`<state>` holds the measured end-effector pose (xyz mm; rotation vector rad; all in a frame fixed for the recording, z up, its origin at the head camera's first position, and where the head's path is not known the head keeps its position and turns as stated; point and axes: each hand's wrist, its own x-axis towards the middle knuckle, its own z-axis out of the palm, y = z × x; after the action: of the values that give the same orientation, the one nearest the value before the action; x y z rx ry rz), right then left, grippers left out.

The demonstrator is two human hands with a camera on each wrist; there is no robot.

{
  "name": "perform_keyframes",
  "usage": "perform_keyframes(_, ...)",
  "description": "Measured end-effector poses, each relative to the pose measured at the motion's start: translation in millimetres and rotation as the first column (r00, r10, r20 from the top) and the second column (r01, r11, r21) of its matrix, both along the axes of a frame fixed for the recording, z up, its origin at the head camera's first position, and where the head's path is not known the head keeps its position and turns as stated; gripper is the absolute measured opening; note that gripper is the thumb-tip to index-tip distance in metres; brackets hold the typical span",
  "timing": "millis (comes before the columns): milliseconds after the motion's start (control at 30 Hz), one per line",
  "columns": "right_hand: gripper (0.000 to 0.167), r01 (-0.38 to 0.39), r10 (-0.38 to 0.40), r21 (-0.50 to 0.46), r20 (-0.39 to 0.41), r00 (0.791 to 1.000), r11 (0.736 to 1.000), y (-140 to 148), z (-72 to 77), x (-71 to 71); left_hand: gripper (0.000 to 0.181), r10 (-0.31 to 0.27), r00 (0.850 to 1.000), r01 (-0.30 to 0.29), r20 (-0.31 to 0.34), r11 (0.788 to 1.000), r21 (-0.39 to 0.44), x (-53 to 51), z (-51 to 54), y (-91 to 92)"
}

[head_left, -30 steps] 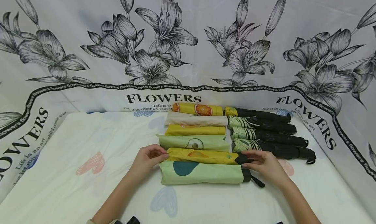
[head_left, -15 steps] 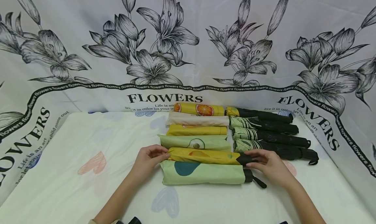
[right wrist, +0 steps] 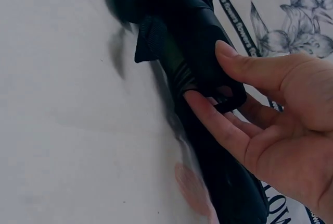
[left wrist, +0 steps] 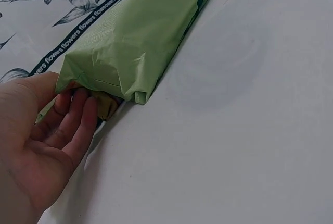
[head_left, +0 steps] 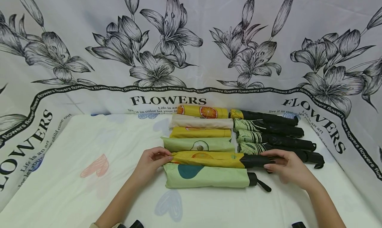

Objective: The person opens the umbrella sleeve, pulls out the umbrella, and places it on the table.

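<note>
A folded umbrella [head_left: 257, 161] lies partly out of a yellow orange-print sleeve [head_left: 221, 157], its black part showing at the right. My left hand [head_left: 154, 157] pinches the sleeve's left end. At the other end, my right hand [head_left: 286, 164] holds the black umbrella end between thumb and fingers; the right wrist view shows the black handle [right wrist: 205, 52] in that grip. Just in front lies a light green sleeved umbrella [head_left: 215, 177] with a black end and strap. In the left wrist view this green sleeve [left wrist: 130, 36] hides much of the yellow one.
Behind are several flat sleeves, among them a green avocado-print one [head_left: 179, 144] and a cream one [head_left: 200, 122]. Several black-and-green folded umbrellas [head_left: 283, 141] lie to their right. A white heart-print cloth [head_left: 104, 194] covers the table; a flower-print curtain [head_left: 197, 55] hangs behind.
My right hand has moved right with the black umbrella end, and more of the black part shows outside the yellow sleeve. The left hand stays at the sleeve's left end.
</note>
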<state>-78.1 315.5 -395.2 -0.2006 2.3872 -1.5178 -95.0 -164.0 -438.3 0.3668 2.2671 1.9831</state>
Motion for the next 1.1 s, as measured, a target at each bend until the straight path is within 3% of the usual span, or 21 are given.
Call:
perform_keyframes(233, 0.043, 0.004, -0.003, 0.018, -0.085, 0.996, 1.000, 10.3, -0.4, 0.4, 0.012, -0.012, 1.000, 0.012, -0.018, 1.000, -0.029, -0.7, 2.7, -2.5)
perform_keyframes(500, 0.041, -0.015, 0.018, 0.024, -0.129, 0.991, 1.000, 13.4, 0.6, -0.3, 0.013, -0.038, 0.999, 0.037, -0.039, 0.999, -0.019, -2.5, 5.1, -6.2)
perform_keyframes(700, 0.040, -0.005, 0.009, 0.030, -0.112, 0.994, 1.000, 21.7, 2.1, -0.7, 0.015, -0.046, 0.999, 0.046, -0.010, 0.998, 0.034, -4.1, 5.3, -13.1)
perform_keyframes(1100, 0.035, -0.056, 0.056, 0.010, -0.043, 0.998, 0.998, 38.7, 4.6, 1.4, 0.018, -0.070, 0.997, 0.069, 0.018, 0.996, 0.058, -4.9, 1.1, -14.3)
